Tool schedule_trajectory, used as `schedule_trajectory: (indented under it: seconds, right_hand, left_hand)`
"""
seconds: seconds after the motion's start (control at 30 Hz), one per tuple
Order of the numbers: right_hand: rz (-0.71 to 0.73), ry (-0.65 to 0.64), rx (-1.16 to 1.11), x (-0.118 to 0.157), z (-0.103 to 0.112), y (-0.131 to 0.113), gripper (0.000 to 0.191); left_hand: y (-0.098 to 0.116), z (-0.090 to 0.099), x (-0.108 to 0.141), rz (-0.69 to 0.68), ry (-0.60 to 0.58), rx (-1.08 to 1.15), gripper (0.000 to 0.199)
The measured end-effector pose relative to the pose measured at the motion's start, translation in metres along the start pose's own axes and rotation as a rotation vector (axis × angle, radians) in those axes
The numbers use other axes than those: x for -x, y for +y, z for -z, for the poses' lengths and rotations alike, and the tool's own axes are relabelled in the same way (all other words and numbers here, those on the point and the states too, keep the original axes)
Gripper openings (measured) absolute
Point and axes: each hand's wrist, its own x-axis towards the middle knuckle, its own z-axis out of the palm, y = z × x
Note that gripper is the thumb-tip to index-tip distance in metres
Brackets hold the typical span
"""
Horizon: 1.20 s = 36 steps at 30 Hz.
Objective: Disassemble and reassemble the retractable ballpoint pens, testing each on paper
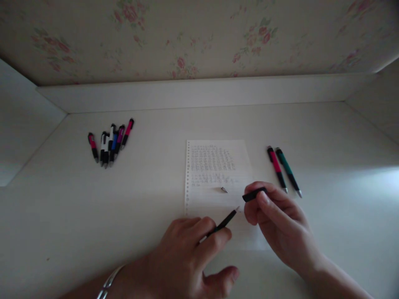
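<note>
My left hand (190,245) holds a disassembled pen (226,220) between its index and middle fingers, the thumb apart. The pen's thin metal point sticks out bare at the front, and its rear part is hidden by the hand. Pinched between the thumb and fingers of my right hand (277,220) is a short black pen grip sleeve (253,194), just right of and above that point. A small silver cone-shaped pen tip (224,189) lies on a sheet of lined paper (215,162) covered with handwritten rows in its upper half.
Several assembled pens in pink, white, blue and purple with black grips, among them a blue pen (114,142), lie at the left. To the right are a pink pen (277,168) and a green pen (288,170). A white raised board (205,93) borders the white desk (149,166) at the back.
</note>
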Motion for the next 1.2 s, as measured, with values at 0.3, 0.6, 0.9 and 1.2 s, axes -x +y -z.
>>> schedule_trajectory:
  seconds: [0.3, 0.6, 0.9, 1.2]
  right_hand:
    - [-0.007, -0.054, 0.051, 0.0021, 0.0002, 0.0035, 0.022]
    - [-0.073, -0.162, 0.106, 0.0025, 0.0019, 0.0025, 0.019]
    - [-0.094, -0.142, 0.091, 0.0023, 0.0012, 0.0029, 0.022]
    - [-0.131, -0.168, 0.083, 0.0021, 0.0007, 0.0014, 0.022]
  left_hand:
    - [-0.0006, -0.003, 0.0034, 0.005, -0.002, 0.007, 0.03]
    - [-0.0019, -0.0024, 0.0027, -0.019, -0.034, 0.037, 0.026]
    - [-0.0041, -0.004, 0.0049, -0.021, -0.061, 0.021, 0.025]
    - [-0.0059, -0.003, 0.0054, -0.035, -0.084, 0.005, 0.028]
